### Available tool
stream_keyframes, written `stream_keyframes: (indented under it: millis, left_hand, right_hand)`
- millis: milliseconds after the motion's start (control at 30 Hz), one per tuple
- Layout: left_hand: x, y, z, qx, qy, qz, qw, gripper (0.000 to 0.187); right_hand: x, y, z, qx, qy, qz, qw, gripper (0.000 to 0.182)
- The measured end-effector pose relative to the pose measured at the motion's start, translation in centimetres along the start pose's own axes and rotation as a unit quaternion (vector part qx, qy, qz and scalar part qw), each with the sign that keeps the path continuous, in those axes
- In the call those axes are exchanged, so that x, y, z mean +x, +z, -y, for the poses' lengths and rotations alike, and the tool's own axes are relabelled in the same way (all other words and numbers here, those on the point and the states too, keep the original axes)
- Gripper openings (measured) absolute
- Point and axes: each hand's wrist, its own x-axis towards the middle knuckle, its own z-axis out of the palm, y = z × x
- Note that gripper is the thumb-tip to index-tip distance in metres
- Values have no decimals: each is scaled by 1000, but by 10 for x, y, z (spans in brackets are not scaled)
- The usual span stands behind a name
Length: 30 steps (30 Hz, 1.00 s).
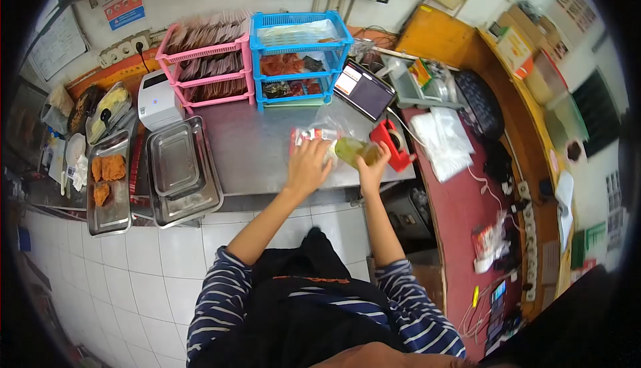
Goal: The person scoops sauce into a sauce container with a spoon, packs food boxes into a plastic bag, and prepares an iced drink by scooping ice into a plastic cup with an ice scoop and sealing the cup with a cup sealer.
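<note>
A clear bottle of yellow-green liquid (pixel 354 151) lies tilted on its side over the front of the metal table, its white cap end pointing left. My right hand (pixel 372 166) grips the bottle's body at the right end. Curled fingers of my left hand (pixel 310 166) are at the white cap, partly hiding it. Just behind the left fingers is a red and white printed packet (pixel 312 134), with clear plastic film (pixel 334 122) beside it. Close to my right hand stands a red tape dispenser (pixel 394 146).
Pink tiered trays (pixel 209 91) full of packets and blue tiered trays (pixel 298 49) stand at the back, beside a tablet (pixel 364 89). Metal trays (pixel 183 161) and a tray (pixel 110 213) with fried chicken (pixel 112 167) sit left. White plastic bags (pixel 442 142) lie right.
</note>
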Motion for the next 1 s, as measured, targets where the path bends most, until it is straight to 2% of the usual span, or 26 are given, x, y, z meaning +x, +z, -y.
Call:
stream_keyframes:
  millis: [33,67,100,167,200,233,267,300,333,367,400,433,467,500,533,567,600,633,700,733,800,867,900,933,1000]
  left_hand:
    - [6,23,9,66,14,24,997,39]
    - [5,52,25,156,-4,35,987,42]
    - [2,73,41,168,-23,33,985,42]
    - [1,95,68,260,-154,22,953,37]
    - [1,90,74,272,-168,21,947,37]
    - [4,77,75,210,-192,6,959,34]
    - [10,66,74,147,-215,-10,965,30]
    - [16,60,72,155,-228,-10,961,30]
    - [24,54,70,113,-255,-54,959,23]
    - [31,51,67,71,-278,-98,953,16]
    - [37,49,60,78,-285,-96,950,16]
    - [43,49,54,-117,-340,-124,925,14]
    - [47,52,51,-310,-379,-148,859,12]
    - [47,55,53,-308,-382,-146,859,12]
    - [46,56,58,-294,-349,-169,873,10]
    - [45,58,64,-281,-316,-192,885,9]
    - [44,60,70,-333,-336,-225,852,7]
    - [45,55,75,-337,-341,-221,849,7]
    - [54,41,87,-353,-477,-153,790,8]
    - [58,34,92,-354,-480,-148,789,8]
    - [68,20,99,-372,-448,-128,803,14]
    - [74,12,97,-350,-421,-148,824,15]
    - [76,9,93,-325,-394,-175,842,17]
    - [77,7,88,-331,-396,-173,839,15]
    - [89,18,64,-354,-404,-150,830,16]
  right_hand:
    - [28,19,-16,-97,-69,18,993,68]
    - [46,35,-31,-111,-68,66,989,62]
    - [58,49,-48,-105,-65,86,989,62]
    - [78,81,-78,-41,3,321,946,58]
    - [77,93,-79,-52,-18,368,928,57]
    - [75,104,-75,-64,-40,413,908,55]
    - [73,117,-79,-19,-70,452,889,54]
    - [68,129,-83,26,-96,487,868,52]
    - [66,143,-88,32,-90,498,862,52]
    - [63,154,-92,2,-149,509,848,49]
    - [58,165,-96,-28,-209,514,832,46]
    - [49,177,-111,-23,-205,518,830,46]
    - [37,189,-135,106,2,589,801,43]
    - [33,195,-150,226,209,619,722,41]
    - [42,196,-136,227,212,618,722,41]
    - [49,194,-123,23,-73,653,754,44]
    - [57,192,-110,-185,-347,610,688,48]
    - [60,194,-110,-189,-339,612,689,48]
    - [67,202,-108,-242,-203,746,586,59]
    - [76,191,-98,-242,-197,746,588,59]
    - [115,153,-75,-248,-262,717,597,64]
    - [149,112,-104,-257,-298,740,546,58]
    - [167,84,-105,-340,-356,700,518,64]
    - [182,61,-97,-418,-407,653,483,70]
    - [227,48,-17,-521,-266,732,349,75]
